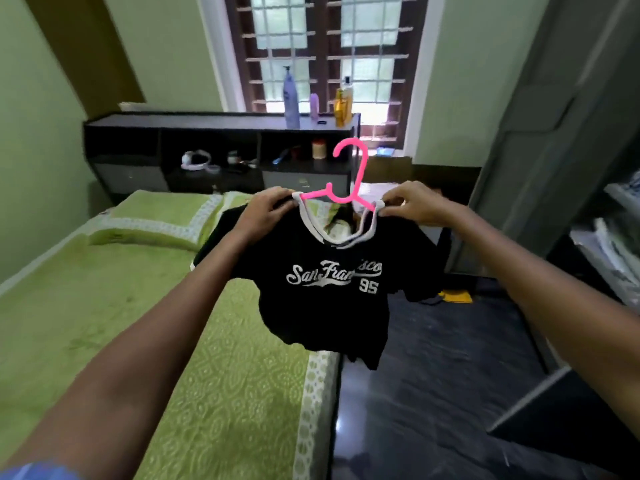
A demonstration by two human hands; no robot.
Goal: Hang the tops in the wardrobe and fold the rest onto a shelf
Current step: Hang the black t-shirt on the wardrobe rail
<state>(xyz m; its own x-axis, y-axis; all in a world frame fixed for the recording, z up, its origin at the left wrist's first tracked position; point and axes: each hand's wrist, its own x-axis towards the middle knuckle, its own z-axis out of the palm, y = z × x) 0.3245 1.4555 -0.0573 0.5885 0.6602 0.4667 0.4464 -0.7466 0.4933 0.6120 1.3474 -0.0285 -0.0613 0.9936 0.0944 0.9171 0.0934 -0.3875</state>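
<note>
Above the green bed's (104, 306) right edge, a black T-shirt (322, 289) is held up on a pink hanger (349, 174). Its left shoulder is gripped by the left hand (266, 209), fingers curled; its right shoulder is pinched by the right hand (412, 202).

The black T-shirt (322, 282) carries white script across its chest reading "San Francisco", partly broken by a fold, with the number 95 beneath it.
</note>
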